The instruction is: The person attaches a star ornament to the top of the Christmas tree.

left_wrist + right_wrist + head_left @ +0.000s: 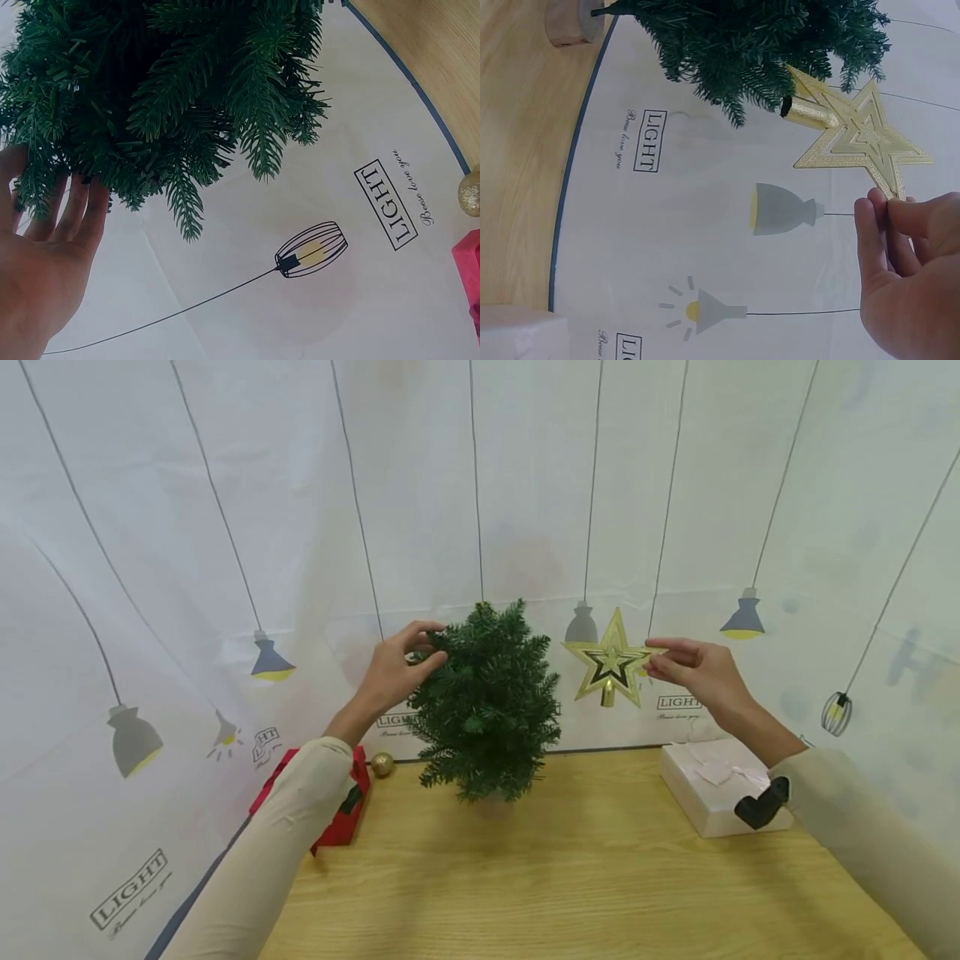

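Currently, right hand: thumb and fingers pinch the gold star by its 3 o'clock point; socket hangs toward 6 o'clock. Star is held in the air at about 2 o'clock from the green tree, apart from it in the head view. Left hand: at the tree's 10 o'clock edge, fingers among the branches; cannot tell whether they grip. Tree stands upright on the table. Relative to it: gold ball and red box near 8 o'clock, pale box with bow near 4 o'clock.
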A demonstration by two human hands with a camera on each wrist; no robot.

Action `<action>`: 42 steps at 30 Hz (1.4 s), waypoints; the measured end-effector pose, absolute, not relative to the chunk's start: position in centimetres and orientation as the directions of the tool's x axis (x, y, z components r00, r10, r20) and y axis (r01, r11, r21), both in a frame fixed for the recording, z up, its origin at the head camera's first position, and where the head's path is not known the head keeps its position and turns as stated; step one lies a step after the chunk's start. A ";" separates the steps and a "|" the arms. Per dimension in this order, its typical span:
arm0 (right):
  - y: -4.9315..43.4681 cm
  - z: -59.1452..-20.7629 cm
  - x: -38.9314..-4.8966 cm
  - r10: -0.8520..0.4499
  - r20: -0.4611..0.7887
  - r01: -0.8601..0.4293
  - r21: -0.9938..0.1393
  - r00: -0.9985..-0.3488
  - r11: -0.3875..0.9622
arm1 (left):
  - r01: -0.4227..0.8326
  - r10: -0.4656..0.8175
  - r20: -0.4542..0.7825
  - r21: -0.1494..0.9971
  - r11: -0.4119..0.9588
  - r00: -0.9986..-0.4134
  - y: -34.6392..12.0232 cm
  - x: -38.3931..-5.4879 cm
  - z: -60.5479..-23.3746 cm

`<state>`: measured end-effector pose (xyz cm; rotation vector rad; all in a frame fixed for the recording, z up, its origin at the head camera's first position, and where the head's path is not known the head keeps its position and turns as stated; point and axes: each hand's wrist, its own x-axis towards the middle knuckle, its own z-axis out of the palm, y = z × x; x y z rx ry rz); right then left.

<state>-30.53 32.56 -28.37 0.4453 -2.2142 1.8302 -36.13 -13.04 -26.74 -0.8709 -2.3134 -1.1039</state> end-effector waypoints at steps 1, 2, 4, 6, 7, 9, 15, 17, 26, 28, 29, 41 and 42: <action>32.5 -28.2 -30.6 -0.079 0.367 -0.375 -0.909 -0.927 0.181 | 0.695 0.352 0.610 0.529 0.487 -0.710 -13.0 -36.2 -26.8; 32.4 -28.0 -30.6 -0.076 0.366 -0.374 -0.908 -0.927 0.189 | 0.694 0.350 0.609 0.530 0.487 -0.711 -13.0 -36.2 -26.8; 32.1 -27.6 -30.7 -0.069 0.369 -0.375 -0.904 -0.927 0.206 | 0.692 0.349 0.608 0.533 0.486 -0.713 -13.0 -36.2 -26.8; 31.9 -27.2 -30.8 -0.055 0.376 -0.379 -0.901 -0.925 0.212 | 0.691 0.348 0.607 0.536 0.486 -0.715 -13.0 -36.2 -26.8; 31.7 -27.0 -30.9 -0.048 0.381 -0.382 -0.899 -0.923 0.215 | 0.690 0.348 0.606 0.537 0.485 -0.715 -13.0 -36.2 -26.8; 31.4 -26.5 -31.0 -0.037 0.392 -0.390 -0.893 -0.919 0.224 | 0.691 0.348 0.607 0.536 0.484 -0.715 -13.0 -36.3 -26.9; 30.4 -24.7 -31.3 -0.033 0.424 -0.420 -0.880 -0.905 0.221 | 0.692 0.342 0.613 0.536 0.483 -0.713 -12.9 -36.3 -26.9; 30.0 -24.0 -31.4 -0.035 0.431 -0.429 -0.880 -0.902 0.204 | 0.694 0.341 0.615 0.535 0.482 -0.711 -13.0 -36.3 -26.9; 28.5 -22.0 -32.2 -0.035 0.463 -0.464 -0.884 -0.886 0.051 | 0.693 0.339 0.615 0.535 0.483 -0.712 -12.9 -36.2 -27.0; 28.2 -21.6 -32.3 -0.034 0.465 -0.466 -0.884 -0.885 0.030 | 0.694 0.339 0.616 0.535 0.482 -0.711 -12.9 -36.2 -27.1; 28.1 -21.4 -32.4 -0.032 0.465 -0.466 -0.885 -0.885 0.025 | 0.694 0.339 0.616 0.535 0.482 -0.711 -12.9 -36.2 -27.1; 26.0 -18.7 -32.8 -0.024 0.480 -0.480 -0.877 -0.877 -0.021 | 0.691 0.338 0.613 0.540 0.481 -0.714 -12.9 -36.1 -27.0; 25.8 -18.5 -32.8 -0.026 0.480 -0.480 -0.877 -0.877 -0.021 | 0.691 0.338 0.613 0.539 0.482 -0.714 -12.9 -36.1 -27.0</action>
